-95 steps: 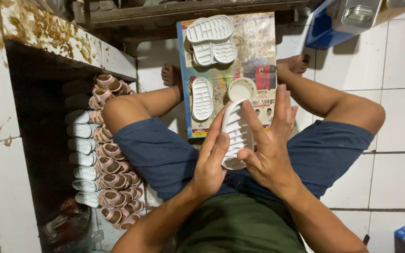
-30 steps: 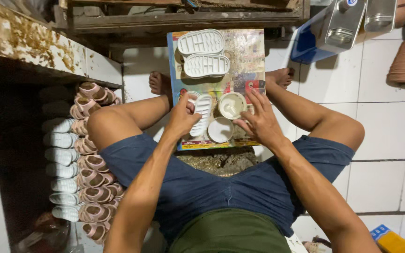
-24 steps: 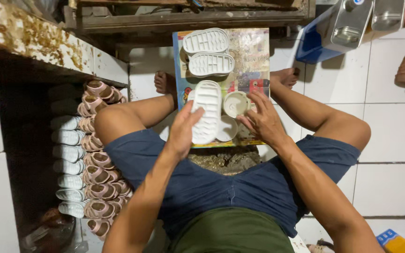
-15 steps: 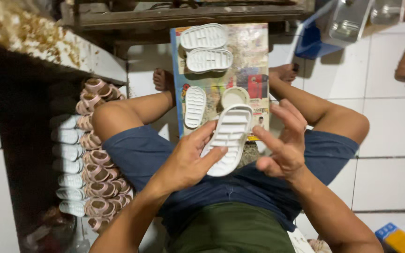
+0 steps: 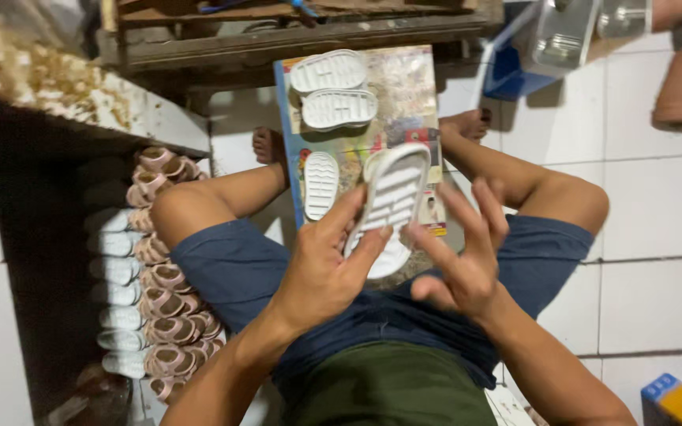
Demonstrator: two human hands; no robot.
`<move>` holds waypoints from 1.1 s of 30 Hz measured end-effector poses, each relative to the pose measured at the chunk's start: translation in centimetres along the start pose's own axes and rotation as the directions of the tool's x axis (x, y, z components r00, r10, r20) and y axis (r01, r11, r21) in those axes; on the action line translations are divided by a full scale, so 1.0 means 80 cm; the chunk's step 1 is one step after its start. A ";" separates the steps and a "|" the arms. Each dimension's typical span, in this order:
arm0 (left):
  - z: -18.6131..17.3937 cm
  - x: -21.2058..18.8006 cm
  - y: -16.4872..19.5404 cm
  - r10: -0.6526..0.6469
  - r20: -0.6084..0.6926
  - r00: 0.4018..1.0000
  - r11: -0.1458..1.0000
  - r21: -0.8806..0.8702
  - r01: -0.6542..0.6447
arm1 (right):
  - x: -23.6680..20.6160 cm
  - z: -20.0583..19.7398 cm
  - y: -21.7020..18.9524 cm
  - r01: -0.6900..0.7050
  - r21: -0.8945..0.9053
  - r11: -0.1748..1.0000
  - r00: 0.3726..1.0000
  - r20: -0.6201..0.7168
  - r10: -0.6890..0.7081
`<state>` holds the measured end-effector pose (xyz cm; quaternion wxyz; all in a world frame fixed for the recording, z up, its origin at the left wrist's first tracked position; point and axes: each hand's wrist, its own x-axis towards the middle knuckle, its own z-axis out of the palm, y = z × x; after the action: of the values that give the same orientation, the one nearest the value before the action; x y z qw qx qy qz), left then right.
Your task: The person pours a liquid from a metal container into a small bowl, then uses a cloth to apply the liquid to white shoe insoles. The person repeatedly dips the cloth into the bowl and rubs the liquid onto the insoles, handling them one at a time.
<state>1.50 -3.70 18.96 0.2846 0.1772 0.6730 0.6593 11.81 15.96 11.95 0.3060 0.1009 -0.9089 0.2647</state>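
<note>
Far left of the board (image 5: 416, 87), stacked sandals (image 5: 159, 276) line a dark shelf (image 5: 33, 237). On the board lie three white soles (image 5: 331, 91). Just in front of the board, the left hand (image 5: 321, 272) has its grip pinching a white sole (image 5: 388, 205), tread up, raised over the lap. Right of that sole, the right hand (image 5: 463, 264) hovers, fingers (image 5: 489, 211) spread, apparently not touching it. Beyond the board's right edge stands a blue bin (image 5: 515, 67).
</note>
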 end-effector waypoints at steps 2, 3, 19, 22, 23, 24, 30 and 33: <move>0.003 0.002 0.007 0.052 -0.048 0.997 0.995 -0.079 -0.055 | -0.001 -0.003 -0.001 0.079 0.016 0.997 0.995 -0.063 -0.078; 0.007 0.002 0.009 0.082 -0.058 0.995 0.992 -0.089 -0.087 | 0.001 -0.001 0.000 0.095 0.090 0.991 0.988 -0.129 -0.083; -0.057 0.033 -0.026 0.158 -0.221 0.962 0.982 0.139 -0.129 | -0.046 0.088 0.075 -0.623 0.272 0.733 0.714 0.580 0.391; -0.089 0.025 -0.054 0.186 -0.343 0.921 0.920 -0.268 -0.285 | -0.036 0.127 0.125 -0.252 -0.105 0.962 0.801 0.535 0.268; -0.091 0.020 -0.063 0.143 -0.352 0.925 0.879 -0.384 -0.282 | -0.033 0.141 0.134 -0.115 -0.169 0.979 0.835 0.517 0.188; -0.092 0.014 -0.071 0.100 -0.361 0.927 0.823 -0.494 -0.281 | -0.031 0.154 0.141 -0.066 -0.196 0.978 0.846 0.510 0.159; -0.061 -0.003 -0.079 -0.218 -0.240 0.946 0.697 -0.717 -0.021 | -0.042 0.154 0.153 0.004 -0.118 0.993 0.909 0.414 0.046; -0.055 0.000 -0.073 -0.286 -0.112 0.952 0.569 -0.819 0.074 | -0.039 0.128 0.146 0.012 -0.108 0.994 0.910 0.414 0.034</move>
<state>-0.46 -7.55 13.09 0.3191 -0.1192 0.3439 0.8750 5.07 20.25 -1.74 0.1096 0.1330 -0.9667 0.1891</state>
